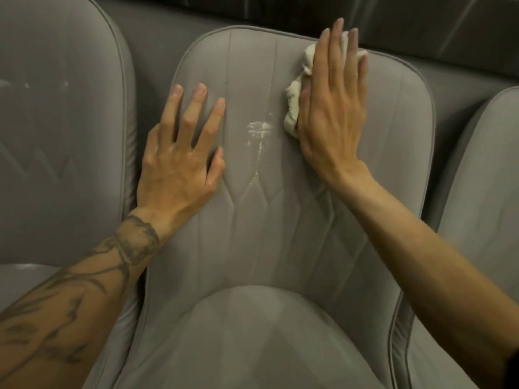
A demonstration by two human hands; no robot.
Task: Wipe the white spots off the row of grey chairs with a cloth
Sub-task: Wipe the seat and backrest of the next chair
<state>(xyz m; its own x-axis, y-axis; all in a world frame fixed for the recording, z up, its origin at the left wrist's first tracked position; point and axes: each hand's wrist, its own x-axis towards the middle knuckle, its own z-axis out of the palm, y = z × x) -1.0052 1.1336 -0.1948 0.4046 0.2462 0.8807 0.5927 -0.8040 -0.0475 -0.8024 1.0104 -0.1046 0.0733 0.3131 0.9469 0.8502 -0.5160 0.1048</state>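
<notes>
- White spots (pixel 259 130): a smeared patch in the centre of the middle chair (pixel 252 234) backrest, with a thin white trail running down the stitched seam below it; residue in that seam is likely to resist a flat pass and may be left behind.
- Cloth (pixel 293 108): white, bunched, lying against the upper right of the same backrest, just beside the patch and not on it; a wadded cloth offers a small contact face, so one stroke could spread the smear rather than lift it.
- Right hand (pixel 334 108): flat on the cloth, fingers straight and together, pressing rather than clasping (no finger curls round the fabric); under a fast sideways stroke the cloth may slip out from beneath the palm.
- Left hand (pixel 182 164): fingers spread and straight, holding nothing, braced on the backrest left of the patch; its thumb lies near the smear and could pick up residue.
- Left chair (pixel 56 136): faint pale marks show on its backrest; they are easy to overlook.
</notes>
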